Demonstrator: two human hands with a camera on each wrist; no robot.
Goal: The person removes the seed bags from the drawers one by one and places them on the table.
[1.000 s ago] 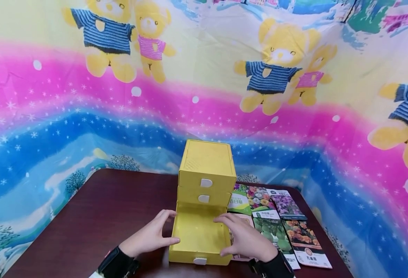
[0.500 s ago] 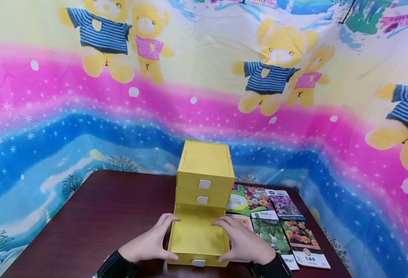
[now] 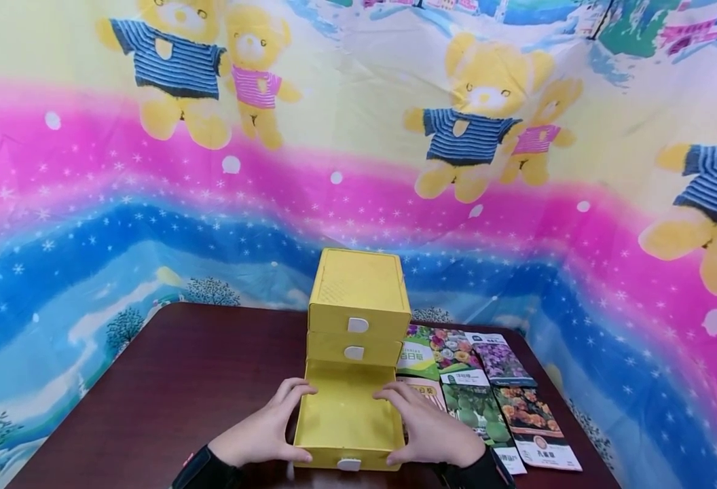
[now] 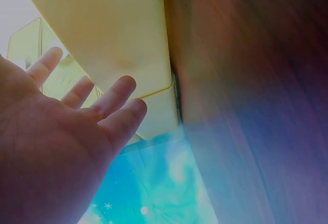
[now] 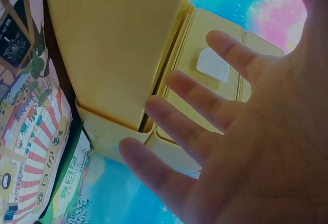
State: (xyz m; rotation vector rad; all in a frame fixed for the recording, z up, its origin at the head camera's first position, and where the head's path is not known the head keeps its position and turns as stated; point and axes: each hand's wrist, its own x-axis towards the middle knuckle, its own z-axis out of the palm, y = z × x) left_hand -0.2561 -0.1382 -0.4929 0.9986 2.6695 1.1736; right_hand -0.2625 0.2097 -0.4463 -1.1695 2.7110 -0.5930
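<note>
A yellow drawer cabinet [image 3: 360, 285] with white tabs stands on the table. Its bottom drawer [image 3: 349, 414] is pulled out toward me, and the inside looks bare. At the drawer's left side is my left hand [image 3: 267, 424], thumb near the front corner. My right hand [image 3: 434, 424] mirrors it on the right side. In the left wrist view, the fingers [image 4: 120, 93] spread loosely beside the drawer wall [image 4: 107, 24]. Extended fingers [image 5: 179, 121] also show in the right wrist view, alongside the drawer wall [image 5: 113, 44]. Whether either hand touches the drawer is hard to tell.
Several flower-picture packets [image 3: 536, 424] lie in rows to the right of the cabinet, one partly behind my right hand. The dark wooden table [image 3: 169, 394] extends to the left. A curtain printed with bears [image 3: 474, 136] hangs behind.
Both hands have come slightly closer to the drawer's sides, the left one moving a little lower. The head view has shifted slightly. The drawer stays pulled out.
</note>
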